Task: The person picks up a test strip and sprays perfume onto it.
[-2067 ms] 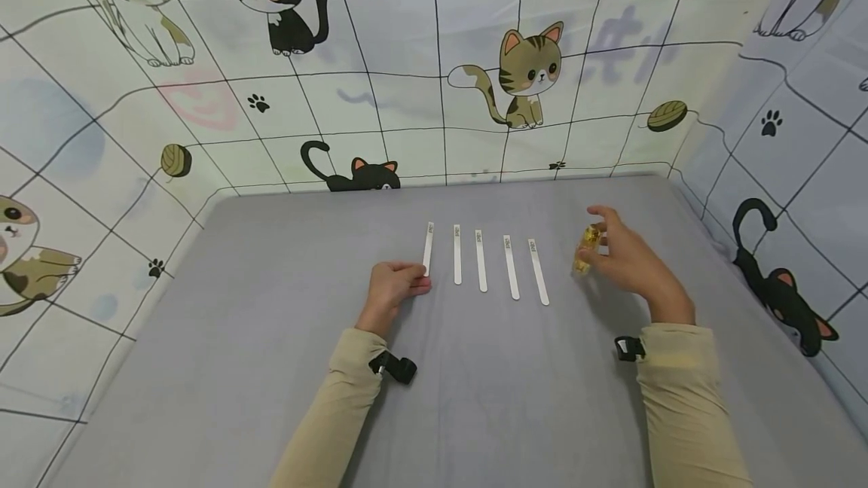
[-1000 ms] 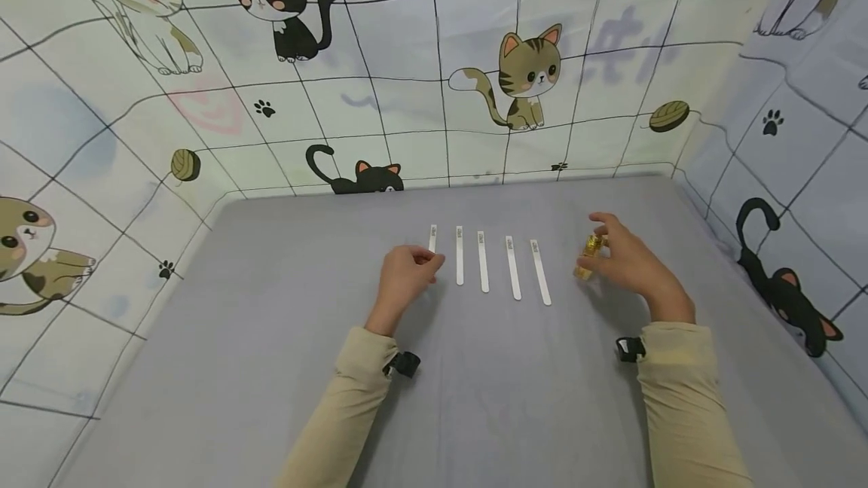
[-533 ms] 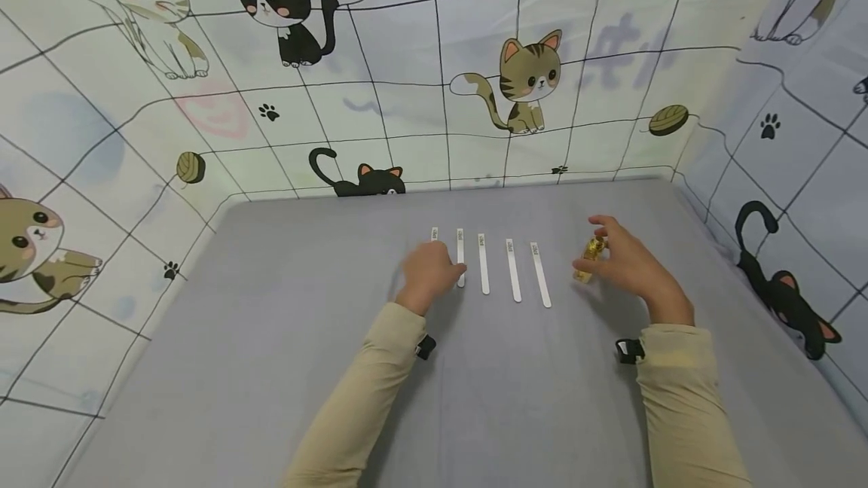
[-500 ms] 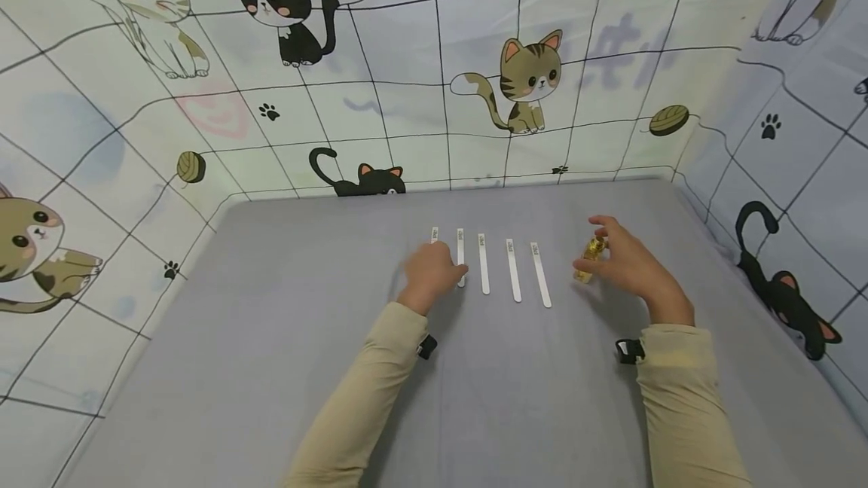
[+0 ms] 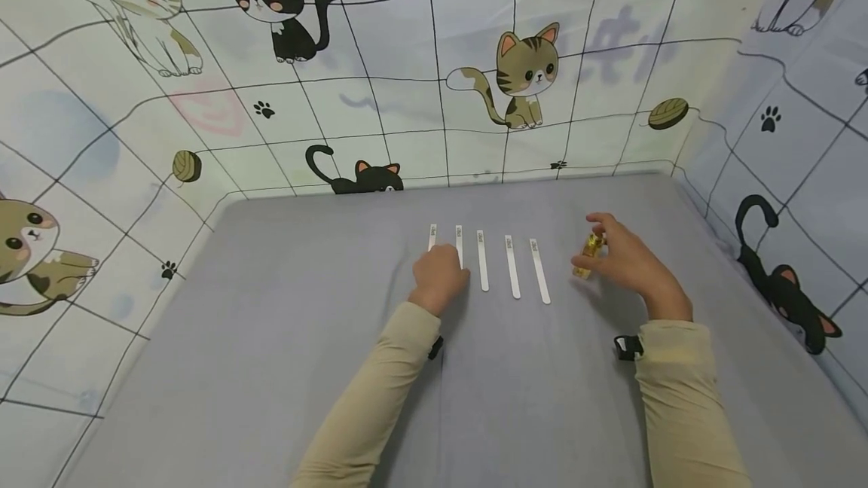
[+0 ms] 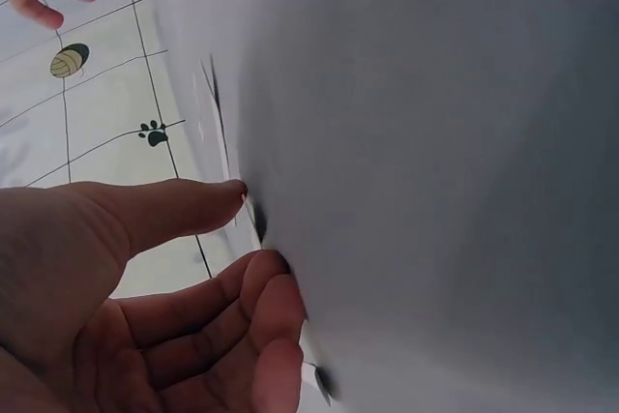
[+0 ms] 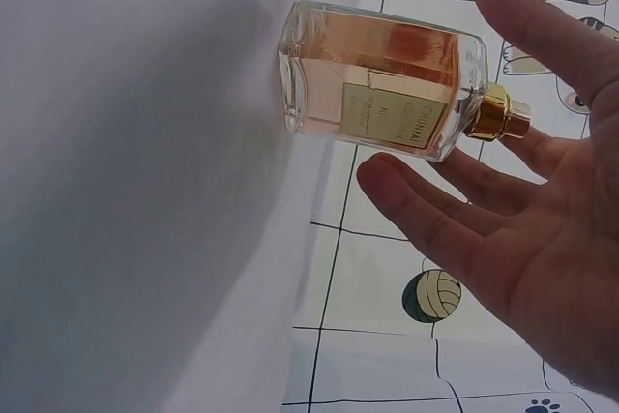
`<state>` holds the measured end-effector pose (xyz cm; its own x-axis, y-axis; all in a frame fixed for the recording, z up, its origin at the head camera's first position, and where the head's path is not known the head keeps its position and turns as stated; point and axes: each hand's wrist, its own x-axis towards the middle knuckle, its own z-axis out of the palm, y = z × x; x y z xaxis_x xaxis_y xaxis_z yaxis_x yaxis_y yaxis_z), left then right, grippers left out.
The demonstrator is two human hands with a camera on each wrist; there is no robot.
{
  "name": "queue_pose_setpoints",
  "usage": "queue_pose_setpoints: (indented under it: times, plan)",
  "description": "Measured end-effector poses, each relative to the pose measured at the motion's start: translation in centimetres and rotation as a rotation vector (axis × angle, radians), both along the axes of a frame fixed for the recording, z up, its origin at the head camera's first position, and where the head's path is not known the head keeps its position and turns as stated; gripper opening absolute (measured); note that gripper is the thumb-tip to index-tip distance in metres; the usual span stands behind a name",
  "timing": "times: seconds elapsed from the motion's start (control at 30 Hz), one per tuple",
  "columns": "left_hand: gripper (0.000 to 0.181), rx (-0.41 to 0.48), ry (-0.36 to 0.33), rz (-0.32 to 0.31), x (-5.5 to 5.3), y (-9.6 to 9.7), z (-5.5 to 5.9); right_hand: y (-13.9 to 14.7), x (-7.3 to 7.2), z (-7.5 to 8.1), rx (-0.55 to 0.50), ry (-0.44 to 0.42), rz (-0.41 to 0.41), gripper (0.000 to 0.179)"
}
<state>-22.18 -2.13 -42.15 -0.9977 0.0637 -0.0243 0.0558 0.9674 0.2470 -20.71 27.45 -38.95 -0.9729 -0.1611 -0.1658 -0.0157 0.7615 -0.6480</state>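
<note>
Several white paper test strips with small dark print at their tops lie in a row on the grey cloth. My left hand (image 5: 439,277) is over the lower ends of the two leftmost strips and hides them. In the left wrist view, my thumb and curled fingers pinch the sides of a test strip (image 6: 253,224), low at the cloth. My right hand (image 5: 631,266) stands around a glass perfume bottle (image 7: 387,74) with amber liquid, a pale label and a gold neck. Its thumb and fingers are spread, with a gap between thumb and glass. The bottle stands upright.
Three further strips, such as the middle strip (image 5: 482,260) and the rightmost strip (image 5: 539,271), lie between my hands. The grey cloth (image 5: 271,337) covers the table, which meets a cat-printed back wall (image 5: 407,111) and side walls.
My left hand lets go of the leftmost strip and moves right to the second strip. The right hand stays around the bottle, which has hardly moved.
</note>
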Motion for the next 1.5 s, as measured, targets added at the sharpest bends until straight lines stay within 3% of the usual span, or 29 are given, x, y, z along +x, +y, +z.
queue_pose_setpoints:
  times: [0.3, 0.53, 0.8, 0.9, 1.03, 1.17, 1.33, 1.5]
  plan:
    - [0.020, 0.012, -0.005, 0.018, -0.2, 0.4, -0.3, -0.1, -0.2, 0.3, 0.019, -0.016, -0.013, 0.089]
    - [0.022, 0.138, 0.015, 0.042, -0.4, -0.3, -0.8, 0.1, -0.5, 0.1, 0.026, -0.004, -0.007, 0.085]
    - [0.021, 0.329, -0.034, 0.083, -0.2, -1.0, -0.8, 0.3, -0.7, -0.1, 0.007, 0.006, -0.059, 0.082]
    - [0.029, 0.389, -0.030, 0.094, -0.1, -1.1, -0.7, 0.4, -0.7, -0.2, -0.024, 0.023, -0.069, 0.079]
    - [0.027, 0.452, 0.015, 0.083, 0.1, -1.8, -0.8, 0.4, -0.5, -0.3, -0.061, 0.050, -0.078, 0.073]
    - [0.017, 0.539, 0.071, 0.059, 0.6, -2.9, -0.2, 0.2, 0.1, 0.0, -0.085, 0.086, -0.122, 0.070]
    - [0.016, 0.671, 0.078, 0.072, 1.7, -4.0, 1.5, -0.3, 0.8, 0.9, -0.084, 0.202, -0.160, 0.069]
    - [0.017, 0.715, 0.121, 0.072, 2.3, -4.2, 3.0, -1.4, 1.4, 2.4, -0.116, 0.333, -0.193, 0.070]
